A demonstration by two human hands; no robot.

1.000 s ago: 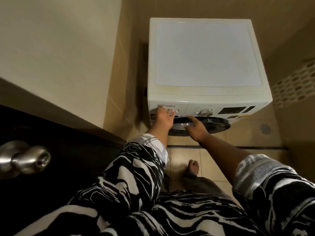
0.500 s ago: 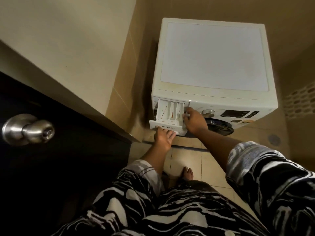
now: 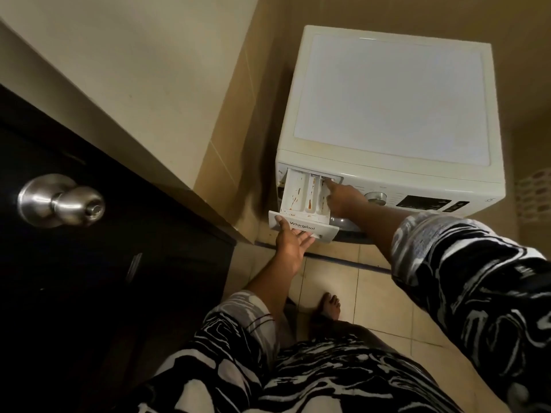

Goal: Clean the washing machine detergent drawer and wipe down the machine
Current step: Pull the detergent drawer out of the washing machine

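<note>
Nearest us, in front of the washing machine (image 3: 387,93), 1 bare foot (image 3: 329,307) stands on the tiled floor (image 3: 337,272). Our left hand (image 3: 293,241) grasps the front panel of the detergent drawer (image 3: 301,198), thumb on its face and fingers beneath. The drawer sticks out from the machine's front top-left corner, its 3 compartments streaked orange-brown. Our right hand (image 3: 346,201) grips nothing; its straight index finger (image 3: 329,184) reaches the back of the compartment nearest the machine's dial (image 3: 377,198).
</note>
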